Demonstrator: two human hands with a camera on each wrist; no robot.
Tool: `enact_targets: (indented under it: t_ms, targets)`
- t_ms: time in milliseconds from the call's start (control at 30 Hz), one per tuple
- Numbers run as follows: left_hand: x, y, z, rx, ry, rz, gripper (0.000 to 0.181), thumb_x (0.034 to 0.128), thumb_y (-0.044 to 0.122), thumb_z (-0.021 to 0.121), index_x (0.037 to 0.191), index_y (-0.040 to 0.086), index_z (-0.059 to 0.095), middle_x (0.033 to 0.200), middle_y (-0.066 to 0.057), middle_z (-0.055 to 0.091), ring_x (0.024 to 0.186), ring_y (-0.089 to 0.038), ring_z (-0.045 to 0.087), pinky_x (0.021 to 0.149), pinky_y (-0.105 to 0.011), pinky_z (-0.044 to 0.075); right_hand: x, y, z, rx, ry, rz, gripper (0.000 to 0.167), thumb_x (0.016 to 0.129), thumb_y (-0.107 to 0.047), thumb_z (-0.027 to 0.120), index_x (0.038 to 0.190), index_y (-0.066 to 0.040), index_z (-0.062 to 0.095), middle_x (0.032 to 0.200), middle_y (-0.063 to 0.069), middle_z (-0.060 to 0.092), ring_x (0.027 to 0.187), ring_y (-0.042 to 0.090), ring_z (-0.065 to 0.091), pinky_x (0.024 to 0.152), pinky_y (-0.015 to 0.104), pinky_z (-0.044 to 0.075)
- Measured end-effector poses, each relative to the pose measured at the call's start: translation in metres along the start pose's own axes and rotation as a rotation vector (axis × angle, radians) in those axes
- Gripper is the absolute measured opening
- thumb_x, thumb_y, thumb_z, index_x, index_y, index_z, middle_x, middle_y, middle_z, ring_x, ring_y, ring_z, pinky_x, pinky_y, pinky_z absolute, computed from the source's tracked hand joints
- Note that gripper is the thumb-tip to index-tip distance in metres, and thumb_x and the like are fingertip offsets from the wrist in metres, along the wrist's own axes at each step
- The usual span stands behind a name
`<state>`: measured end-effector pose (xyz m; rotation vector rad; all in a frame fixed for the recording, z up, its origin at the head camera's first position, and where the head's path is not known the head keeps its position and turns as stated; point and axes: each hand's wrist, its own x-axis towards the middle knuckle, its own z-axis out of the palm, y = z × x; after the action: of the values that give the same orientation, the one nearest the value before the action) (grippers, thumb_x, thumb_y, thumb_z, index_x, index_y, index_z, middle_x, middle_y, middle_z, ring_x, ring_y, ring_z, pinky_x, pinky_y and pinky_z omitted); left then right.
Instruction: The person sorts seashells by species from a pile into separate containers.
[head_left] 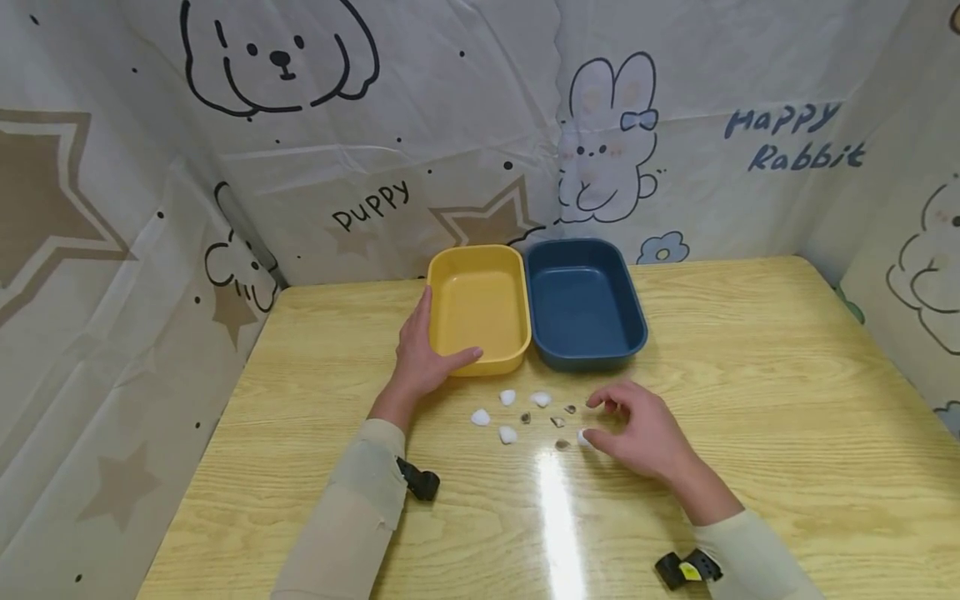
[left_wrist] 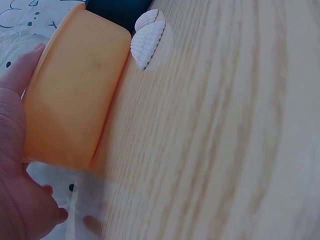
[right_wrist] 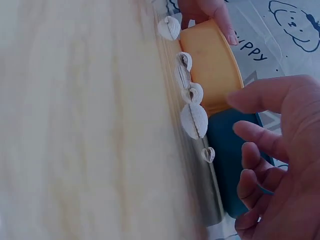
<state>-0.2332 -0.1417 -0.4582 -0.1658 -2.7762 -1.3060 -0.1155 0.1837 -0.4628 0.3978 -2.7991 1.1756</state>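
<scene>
My left hand (head_left: 422, 354) rests against the near left corner of a yellow bin (head_left: 480, 367), its thumb lying along the near rim and its fingers on the left side. In the left wrist view the thumb touches the bin's top edge. My right hand (head_left: 641, 429) hovers at the right end of a scatter of seashells, with a gap between thumb and fingers. A white shell (head_left: 583, 437) lies by its thumb tip, partly hidden. Other white shells (head_left: 507, 435) and small brown shells (head_left: 562, 444) lie to the left. In the right wrist view nothing shows between the fingers.
A dark blue bin (head_left: 588, 362) stands against the yellow one's right side. Both sit at the back of the wooden table (head_left: 750, 350), before a printed cloth backdrop (head_left: 450, 108). Light reflects off the table in front of the shells.
</scene>
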Motion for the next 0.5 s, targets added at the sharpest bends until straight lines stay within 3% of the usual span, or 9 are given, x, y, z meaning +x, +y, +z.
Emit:
enact_targets:
  t_ms: [267, 500]
  targets:
    - [0.0009, -0.0033, 0.0004, -0.014, 0.002, 0.017, 0.125, 0.0706, 0.057, 0.084, 0.160, 0.037, 0.000, 0.165, 0.001, 0.014, 0.148, -0.028, 0.009, 0.114, -0.056, 0.017, -0.0027, 0.0037, 0.0038, 0.015, -0.076, -0.016, 0.022, 0.073, -0.009, 0.085, 0.090, -0.018, 0.074, 0.083, -0.004, 0.057, 0.075, 0.016, 0.051, 0.067, 0.034, 0.044]
    - [0.0014, -0.0045, 0.0010, -0.026, 0.002, 0.018, 0.126, 0.0702, 0.057, 0.085, 0.160, 0.037, 0.000, 0.165, 0.001, 0.014, 0.148, -0.027, 0.009, 0.114, -0.055, 0.016, -0.0030, 0.0057, 0.0072, 0.018, -0.109, -0.031, 0.024, 0.074, -0.004, 0.081, 0.088, -0.023, 0.076, 0.081, -0.007, 0.056, 0.074, 0.013, 0.049, 0.067, 0.033, 0.042]
